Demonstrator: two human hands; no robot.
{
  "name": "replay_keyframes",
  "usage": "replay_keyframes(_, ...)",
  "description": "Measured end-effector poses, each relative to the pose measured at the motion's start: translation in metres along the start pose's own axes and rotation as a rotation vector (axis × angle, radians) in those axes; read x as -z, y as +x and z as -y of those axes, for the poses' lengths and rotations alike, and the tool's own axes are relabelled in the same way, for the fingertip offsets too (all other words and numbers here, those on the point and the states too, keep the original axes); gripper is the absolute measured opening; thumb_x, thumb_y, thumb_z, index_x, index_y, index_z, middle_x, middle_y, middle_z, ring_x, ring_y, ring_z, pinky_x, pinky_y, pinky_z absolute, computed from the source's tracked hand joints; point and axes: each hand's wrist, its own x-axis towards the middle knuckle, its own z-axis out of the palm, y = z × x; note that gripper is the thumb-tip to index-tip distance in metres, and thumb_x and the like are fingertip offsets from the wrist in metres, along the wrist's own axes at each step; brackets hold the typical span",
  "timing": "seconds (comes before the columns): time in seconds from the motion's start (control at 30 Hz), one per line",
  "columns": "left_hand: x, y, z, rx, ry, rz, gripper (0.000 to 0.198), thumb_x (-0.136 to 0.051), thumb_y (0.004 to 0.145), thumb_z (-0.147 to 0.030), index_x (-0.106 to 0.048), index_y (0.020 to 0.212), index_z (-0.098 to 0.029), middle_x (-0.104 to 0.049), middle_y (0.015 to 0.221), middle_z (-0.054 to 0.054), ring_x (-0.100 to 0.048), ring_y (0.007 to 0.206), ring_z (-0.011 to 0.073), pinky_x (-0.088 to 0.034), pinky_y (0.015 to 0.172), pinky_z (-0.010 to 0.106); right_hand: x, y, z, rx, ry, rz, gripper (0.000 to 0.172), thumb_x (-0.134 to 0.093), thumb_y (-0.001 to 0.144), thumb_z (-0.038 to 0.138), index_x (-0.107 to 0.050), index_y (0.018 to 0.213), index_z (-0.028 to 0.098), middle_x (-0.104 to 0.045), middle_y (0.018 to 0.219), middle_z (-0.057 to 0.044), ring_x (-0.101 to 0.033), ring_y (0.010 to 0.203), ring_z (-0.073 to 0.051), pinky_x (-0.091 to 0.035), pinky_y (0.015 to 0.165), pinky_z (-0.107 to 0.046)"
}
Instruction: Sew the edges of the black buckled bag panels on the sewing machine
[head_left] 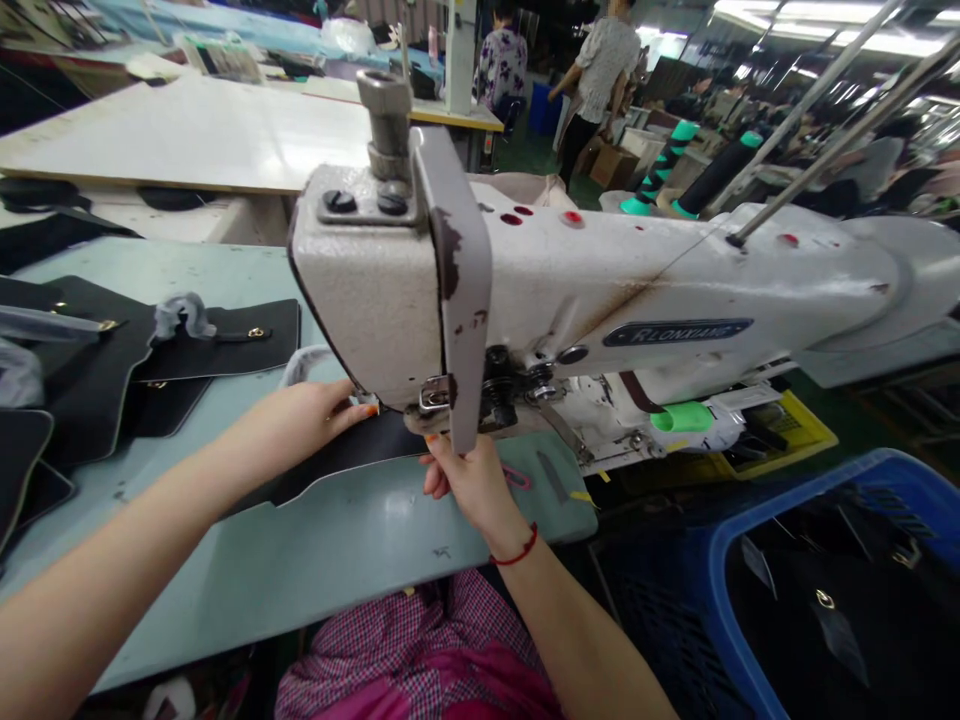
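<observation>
"Two hands are showing in my feed; what is the left one doing?"

"I'm seeing the left hand point(315, 418) resting over a black panel point(375, 440), fingers drawn close together. Whether they're gripping it, I cannot tell."

"And the right hand point(474, 482)?"

"Its thumb and fingers are bunching narrow at the panel's near edge; a grey lever point(465, 300) is covering part of them, so I cannot tell about a pinch."

"Where is the panel lying?"

"On the pale green table point(360, 540), running under the white sewing machine's point(367, 290) head. More black pieces point(97, 350) are lying to the left."
</observation>
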Motion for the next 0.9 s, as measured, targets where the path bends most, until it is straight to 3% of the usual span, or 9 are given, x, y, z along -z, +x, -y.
replay_keyframes(0.07,0.003,-0.028,-0.02,0.068,0.095,-0.176,0.037,-0.038,0.092,-0.046,-0.063,0.086,-0.018,-0.066,0.078,0.01,-0.059,0.069,0.0268,-0.039,0.059,0.032,-0.001,-0.001,0.0,0.002,-0.008,-0.016,0.058,-0.053,0.083,0.067,-0.063,0.065,0.013,-0.057,0.047,-0.001,-0.051,0.039,-0.008,-0.042,0.042,-0.017)
replay_keyframes(0.13,-0.009,-0.058,-0.045,0.049,-0.127,-0.351,0.036,-0.041,0.092,-0.048,-0.057,0.075,-0.021,-0.059,0.07,0.005,-0.055,0.068,0.0217,-0.036,0.058,0.029,-0.002,-0.002,0.0,0.011,-0.018,-0.032,0.058,-0.052,0.084,0.066,-0.063,0.064,0.013,-0.057,0.047,0.0,-0.051,0.038,-0.008,-0.041,0.042,-0.017)
replay_keyframes(0.2,-0.034,-0.082,-0.069,-0.007,-0.628,-0.252,0.041,-0.046,0.09,-0.049,-0.05,0.062,-0.02,-0.046,0.058,0.0,-0.044,0.055,0.0146,-0.034,0.053,0.025,-0.002,-0.002,0.0,0.028,-0.033,-0.038,0.056,-0.052,0.085,0.065,-0.062,0.065,0.014,-0.057,0.046,0.0,-0.05,0.038,-0.008,-0.041,0.042,-0.017)
replay_keyframes(0.27,-0.064,-0.089,-0.089,0.104,-1.117,-0.082,0.037,-0.055,0.085,-0.053,-0.055,0.07,-0.02,-0.042,0.059,-0.002,-0.038,0.052,0.0119,-0.032,0.049,0.023,-0.002,-0.003,0.0,0.057,-0.053,-0.038,0.054,-0.052,0.086,0.063,-0.061,0.065,0.014,-0.058,0.047,0.0,-0.051,0.039,-0.008,-0.041,0.043,-0.017)
replay_keyframes(0.33,-0.085,-0.082,-0.103,0.253,-1.533,-0.016,0.038,-0.061,0.081,-0.057,-0.06,0.088,-0.019,-0.04,0.06,-0.005,-0.029,0.048,0.0094,-0.023,0.043,0.021,-0.002,-0.003,-0.001,0.089,-0.07,-0.04,0.052,-0.052,0.087,0.062,-0.06,0.066,0.015,-0.059,0.05,0.0,-0.052,0.042,-0.008,-0.042,0.045,-0.018)
replay_keyframes(0.4,-0.094,-0.066,-0.109,0.338,-1.79,-0.031,0.042,-0.065,0.078,-0.057,-0.062,0.089,-0.016,-0.044,0.061,-0.003,-0.029,0.049,0.0084,-0.02,0.042,0.02,-0.001,-0.002,-0.003,0.12,-0.09,-0.044,0.05,-0.051,0.088,0.06,-0.059,0.067,0.016,-0.059,0.051,0.0,-0.052,0.044,-0.009,-0.043,0.047,-0.018)
replay_keyframes(0.6,-0.088,-0.041,-0.107,0.517,-1.956,-0.13,0.044,-0.077,0.07,-0.043,-0.048,0.051,-0.016,-0.04,0.049,-0.004,-0.037,0.049,0.0087,-0.035,0.049,0.023,-0.003,-0.005,-0.005,0.065,0.024,-0.053,0.046,-0.056,0.086,0.058,-0.061,0.071,0.015,-0.059,0.055,0.0,-0.053,0.047,-0.008,-0.042,0.047,-0.018)
replay_keyframes(0.8,-0.09,-0.039,-0.105,0.374,-2.202,0.127,0.051,-0.072,0.073,-0.048,-0.039,0.047,-0.02,-0.033,0.042,-0.006,-0.035,0.043,0.0093,-0.044,0.052,0.027,-0.014,-0.011,-0.007,-0.109,0.361,-0.086,0.044,-0.065,0.076,0.058,-0.058,0.07,0.016,-0.055,0.054,0.002,-0.046,0.043,-0.007,-0.036,0.041,-0.017)
replay_keyframes(0.9,-0.092,-0.036,-0.101,0.419,-2.129,0.051,0.048,-0.074,0.072,-0.045,-0.043,0.048,-0.018,-0.035,0.044,-0.006,-0.031,0.043,0.007,-0.036,0.047,0.023,-0.014,-0.01,-0.007,-0.018,0.27,-0.115,0.044,-0.062,0.08,0.057,-0.056,0.064,0.016,-0.054,0.052,0.002,-0.046,0.042,-0.007,-0.036,0.042,-0.017)
